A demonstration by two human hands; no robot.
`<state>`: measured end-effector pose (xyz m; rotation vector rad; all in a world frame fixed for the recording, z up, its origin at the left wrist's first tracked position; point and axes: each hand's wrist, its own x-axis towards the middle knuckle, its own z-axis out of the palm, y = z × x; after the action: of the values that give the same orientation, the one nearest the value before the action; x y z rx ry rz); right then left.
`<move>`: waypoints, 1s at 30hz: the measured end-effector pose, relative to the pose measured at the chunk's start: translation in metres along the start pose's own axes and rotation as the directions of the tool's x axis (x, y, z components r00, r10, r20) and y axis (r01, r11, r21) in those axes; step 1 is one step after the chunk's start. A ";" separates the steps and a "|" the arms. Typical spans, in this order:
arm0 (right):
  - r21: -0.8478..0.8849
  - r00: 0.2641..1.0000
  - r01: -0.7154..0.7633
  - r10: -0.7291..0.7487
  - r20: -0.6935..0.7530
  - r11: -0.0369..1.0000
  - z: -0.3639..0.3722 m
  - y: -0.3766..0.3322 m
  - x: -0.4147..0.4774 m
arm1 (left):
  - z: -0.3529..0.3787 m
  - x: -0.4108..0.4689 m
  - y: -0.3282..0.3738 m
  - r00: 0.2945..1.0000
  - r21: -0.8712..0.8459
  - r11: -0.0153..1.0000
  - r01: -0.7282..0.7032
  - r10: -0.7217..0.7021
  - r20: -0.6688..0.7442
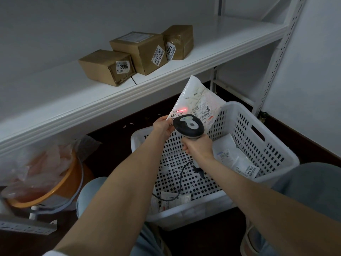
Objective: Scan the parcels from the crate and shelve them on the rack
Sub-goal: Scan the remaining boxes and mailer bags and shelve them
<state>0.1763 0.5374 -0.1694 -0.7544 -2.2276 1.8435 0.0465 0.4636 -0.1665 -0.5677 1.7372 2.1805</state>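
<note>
Your left grip [163, 126] pinches the lower corner of a white plastic parcel [199, 97], thumb and fingers curled on its edge, and holds it up above the white crate [267, 145]. Your right grip [198, 146] is wrapped tight round the handle of the scanner [189, 125]. The scanner's head sits just right of your left grip and overlaps the parcel's lower edge. A red scan line [182, 109] falls on the parcel just above your left grip, over the label reading 81-5-150 and a last digit you cannot make out.

The crate lies below both grips. Two more white parcels [232, 156] rest by its wall, below and right of your right grip. Another bag [171, 199] lies by the near wall under your forearms, with the scanner's black cable [182, 174] running over it.

Up and left of your left grip, the rack shelf [221, 39] carries three brown boxes [140, 50], side by side and touching.
</note>
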 end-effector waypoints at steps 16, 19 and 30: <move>0.060 0.995 0.074 -0.070 -0.068 0.995 0.003 0.009 -0.001 | -0.001 0.008 -0.003 1.000 -0.023 1.000 0.016 -0.016 0.000; 0.060 0.995 0.087 -0.084 -0.059 0.994 0.003 0.010 -0.003 | 0.000 0.009 -0.002 1.000 -0.035 0.999 0.019 -0.020 -0.004; 0.076 0.998 0.022 -0.018 -0.054 0.997 0.004 0.003 -0.005 | 0.001 0.003 0.000 1.000 -0.026 1.000 0.010 -0.009 0.005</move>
<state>0.1800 0.5323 -0.1722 -0.7560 -2.1122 1.8653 0.0436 0.4641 -0.1679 -0.5754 1.7026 2.1991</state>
